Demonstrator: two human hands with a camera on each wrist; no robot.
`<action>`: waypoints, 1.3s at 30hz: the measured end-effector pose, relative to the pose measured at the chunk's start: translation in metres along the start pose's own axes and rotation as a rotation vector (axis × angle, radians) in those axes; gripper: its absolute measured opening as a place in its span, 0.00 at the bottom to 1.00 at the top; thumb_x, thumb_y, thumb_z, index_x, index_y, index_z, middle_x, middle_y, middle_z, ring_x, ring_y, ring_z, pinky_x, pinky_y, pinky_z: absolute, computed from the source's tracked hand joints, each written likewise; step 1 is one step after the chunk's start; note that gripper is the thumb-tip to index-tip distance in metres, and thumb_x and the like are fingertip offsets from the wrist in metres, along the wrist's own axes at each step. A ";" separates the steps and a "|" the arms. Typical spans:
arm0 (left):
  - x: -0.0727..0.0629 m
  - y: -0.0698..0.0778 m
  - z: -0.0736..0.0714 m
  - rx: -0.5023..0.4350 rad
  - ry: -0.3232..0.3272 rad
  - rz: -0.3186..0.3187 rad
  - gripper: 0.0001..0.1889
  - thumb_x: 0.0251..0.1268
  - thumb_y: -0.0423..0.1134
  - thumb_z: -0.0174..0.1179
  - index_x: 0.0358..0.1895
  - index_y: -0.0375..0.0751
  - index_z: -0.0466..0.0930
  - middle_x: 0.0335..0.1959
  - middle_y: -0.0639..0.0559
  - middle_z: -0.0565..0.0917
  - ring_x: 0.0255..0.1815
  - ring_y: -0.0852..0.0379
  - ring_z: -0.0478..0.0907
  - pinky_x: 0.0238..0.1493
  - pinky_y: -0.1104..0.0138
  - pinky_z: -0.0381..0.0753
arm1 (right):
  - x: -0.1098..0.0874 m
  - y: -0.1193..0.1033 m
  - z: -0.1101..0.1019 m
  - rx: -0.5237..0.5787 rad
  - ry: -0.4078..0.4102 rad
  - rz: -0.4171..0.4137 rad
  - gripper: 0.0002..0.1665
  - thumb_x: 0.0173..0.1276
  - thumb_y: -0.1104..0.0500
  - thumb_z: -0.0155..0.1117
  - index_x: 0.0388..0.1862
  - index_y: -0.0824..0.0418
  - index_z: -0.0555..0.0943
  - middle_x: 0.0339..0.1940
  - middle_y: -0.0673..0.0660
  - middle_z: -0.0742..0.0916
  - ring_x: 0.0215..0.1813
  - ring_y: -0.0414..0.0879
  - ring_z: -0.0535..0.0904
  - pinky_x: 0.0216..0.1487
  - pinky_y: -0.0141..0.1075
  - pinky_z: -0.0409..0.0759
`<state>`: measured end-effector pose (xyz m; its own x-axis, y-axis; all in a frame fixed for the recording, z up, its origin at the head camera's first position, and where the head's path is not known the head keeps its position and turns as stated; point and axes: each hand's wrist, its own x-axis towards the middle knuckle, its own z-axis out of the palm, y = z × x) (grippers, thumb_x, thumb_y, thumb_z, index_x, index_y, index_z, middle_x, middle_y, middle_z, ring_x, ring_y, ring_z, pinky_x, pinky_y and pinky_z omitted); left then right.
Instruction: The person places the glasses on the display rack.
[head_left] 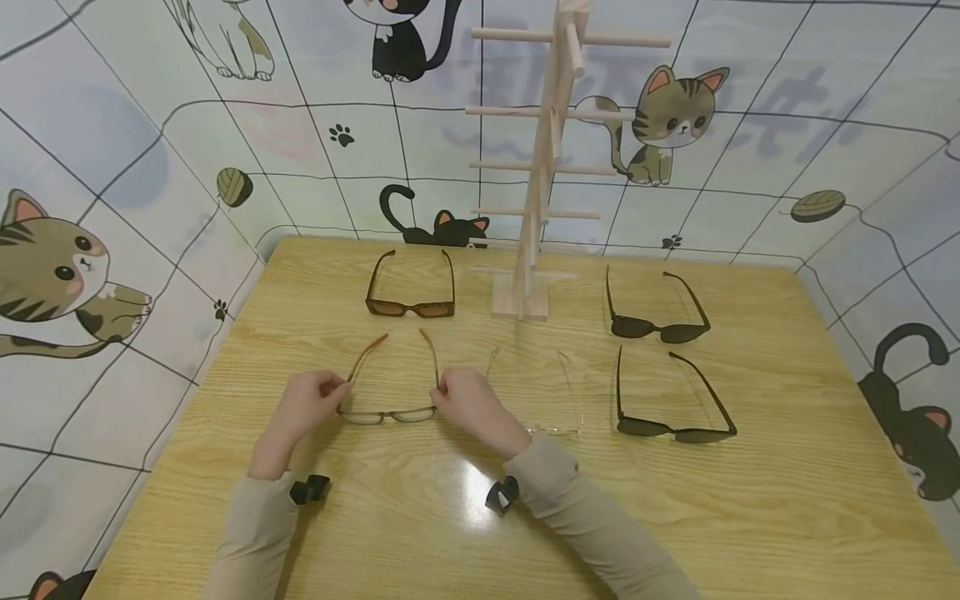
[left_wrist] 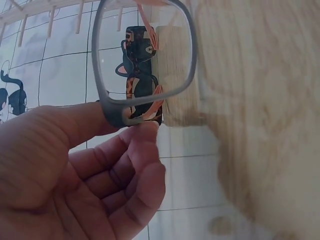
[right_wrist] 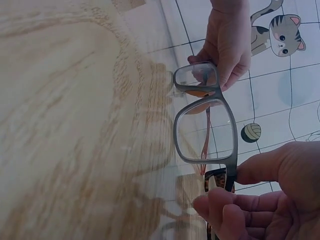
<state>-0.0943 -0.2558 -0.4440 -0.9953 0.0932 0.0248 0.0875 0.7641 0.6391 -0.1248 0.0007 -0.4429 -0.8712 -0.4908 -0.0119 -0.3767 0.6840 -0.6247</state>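
A pair of grey-framed eyeglasses [head_left: 414,414] with orange-brown temples faces me at the middle left of the table, temples spread open toward the back. My left hand [head_left: 306,406] pinches its left hinge corner between thumb and fingers. At the opposite corner, my right hand [head_left: 472,404] pinches the frame the same way. The left wrist view shows one lens rim [left_wrist: 194,50] close up above the thumb. Both lenses [right_wrist: 207,132] appear in the right wrist view. Partly behind my right hand lies a pair of thin-rimmed clear glasses [head_left: 562,432].
Brown sunglasses [head_left: 408,308] lie behind, at the back left. Two black pairs, the rear sunglasses [head_left: 633,327] and the front sunglasses [head_left: 645,427], lie on the right. A wooden rack [head_left: 542,179] with horizontal pegs stands at the back of the wooden table [head_left: 405,517], before a cat-print backdrop.
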 end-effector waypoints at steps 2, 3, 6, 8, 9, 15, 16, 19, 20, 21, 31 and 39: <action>-0.001 0.000 -0.001 -0.029 -0.007 -0.023 0.09 0.64 0.33 0.59 0.33 0.27 0.82 0.22 0.46 0.82 0.19 0.59 0.73 0.20 0.68 0.74 | 0.000 -0.001 -0.001 0.023 -0.008 0.015 0.14 0.65 0.62 0.59 0.18 0.61 0.77 0.16 0.50 0.77 0.16 0.37 0.65 0.16 0.26 0.64; -0.001 -0.001 -0.001 -0.038 -0.006 -0.027 0.09 0.64 0.32 0.59 0.33 0.27 0.82 0.23 0.45 0.82 0.19 0.59 0.74 0.20 0.69 0.74 | 0.000 -0.001 -0.001 0.035 -0.013 0.020 0.14 0.65 0.62 0.59 0.18 0.62 0.77 0.16 0.49 0.76 0.16 0.37 0.65 0.16 0.25 0.63; -0.002 -0.001 -0.002 -0.083 -0.015 -0.051 0.10 0.64 0.32 0.58 0.35 0.25 0.82 0.23 0.44 0.83 0.17 0.58 0.75 0.19 0.69 0.75 | -0.001 -0.002 -0.002 0.072 -0.020 0.038 0.15 0.64 0.63 0.59 0.17 0.62 0.77 0.14 0.48 0.73 0.14 0.36 0.63 0.15 0.24 0.61; -0.003 -0.001 -0.002 -0.111 -0.025 -0.069 0.10 0.65 0.33 0.58 0.36 0.25 0.82 0.22 0.44 0.82 0.16 0.57 0.76 0.18 0.69 0.76 | -0.002 -0.002 -0.004 0.100 -0.019 0.049 0.14 0.64 0.63 0.59 0.17 0.63 0.77 0.12 0.47 0.72 0.13 0.35 0.62 0.14 0.23 0.60; -0.003 0.000 -0.003 -0.128 -0.029 -0.081 0.11 0.65 0.34 0.58 0.37 0.25 0.82 0.22 0.45 0.82 0.16 0.56 0.77 0.19 0.68 0.77 | -0.002 -0.003 -0.004 0.117 -0.021 0.057 0.14 0.64 0.64 0.59 0.18 0.63 0.77 0.12 0.47 0.72 0.13 0.35 0.62 0.13 0.23 0.59; -0.002 0.002 -0.004 -0.219 -0.051 -0.146 0.12 0.67 0.34 0.57 0.40 0.25 0.81 0.22 0.44 0.82 0.18 0.54 0.79 0.22 0.65 0.81 | -0.005 0.000 -0.010 0.305 -0.040 0.079 0.12 0.66 0.64 0.56 0.23 0.65 0.78 0.11 0.53 0.78 0.12 0.38 0.70 0.12 0.25 0.66; -0.002 0.002 -0.005 -0.235 -0.052 -0.152 0.12 0.67 0.35 0.57 0.40 0.25 0.81 0.23 0.44 0.82 0.19 0.54 0.79 0.22 0.64 0.81 | -0.005 0.001 -0.011 0.346 -0.046 0.087 0.11 0.67 0.64 0.56 0.24 0.65 0.79 0.12 0.55 0.79 0.12 0.39 0.72 0.12 0.26 0.69; -0.001 0.003 -0.005 -0.299 -0.061 -0.163 0.13 0.67 0.36 0.57 0.41 0.24 0.81 0.24 0.41 0.82 0.19 0.55 0.78 0.23 0.64 0.82 | -0.006 0.004 -0.015 0.455 -0.056 0.122 0.11 0.69 0.63 0.55 0.27 0.66 0.79 0.15 0.58 0.82 0.14 0.41 0.75 0.15 0.29 0.75; -0.001 0.004 -0.005 -0.327 -0.063 -0.169 0.14 0.67 0.36 0.57 0.42 0.24 0.80 0.25 0.40 0.81 0.19 0.55 0.78 0.24 0.64 0.82 | -0.007 0.005 -0.016 0.487 -0.054 0.131 0.11 0.68 0.63 0.55 0.27 0.66 0.79 0.16 0.59 0.82 0.15 0.41 0.75 0.16 0.30 0.76; 0.000 0.005 -0.005 -0.352 -0.067 -0.170 0.14 0.67 0.37 0.57 0.42 0.24 0.80 0.25 0.38 0.81 0.19 0.56 0.77 0.24 0.64 0.82 | -0.008 0.005 -0.018 0.516 -0.049 0.134 0.12 0.68 0.63 0.55 0.26 0.67 0.78 0.16 0.59 0.82 0.15 0.40 0.75 0.16 0.31 0.77; 0.009 0.020 -0.004 -0.511 -0.090 -0.215 0.20 0.67 0.42 0.58 0.47 0.23 0.77 0.26 0.42 0.80 0.22 0.59 0.77 0.29 0.61 0.83 | -0.018 0.010 -0.038 0.663 -0.004 0.140 0.14 0.68 0.63 0.54 0.32 0.75 0.78 0.15 0.52 0.81 0.15 0.39 0.74 0.16 0.30 0.75; 0.021 0.034 0.004 -0.566 -0.093 -0.191 0.19 0.67 0.40 0.58 0.46 0.21 0.77 0.24 0.47 0.79 0.20 0.61 0.77 0.29 0.62 0.84 | -0.025 0.020 -0.048 0.734 0.051 0.158 0.14 0.69 0.63 0.55 0.34 0.77 0.76 0.17 0.54 0.81 0.15 0.39 0.74 0.16 0.27 0.73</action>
<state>-0.1123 -0.2255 -0.4252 -0.9813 0.0631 -0.1817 -0.1529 0.3164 0.9362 -0.1252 0.0528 -0.4178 -0.9178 -0.3786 -0.1195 0.0449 0.2001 -0.9787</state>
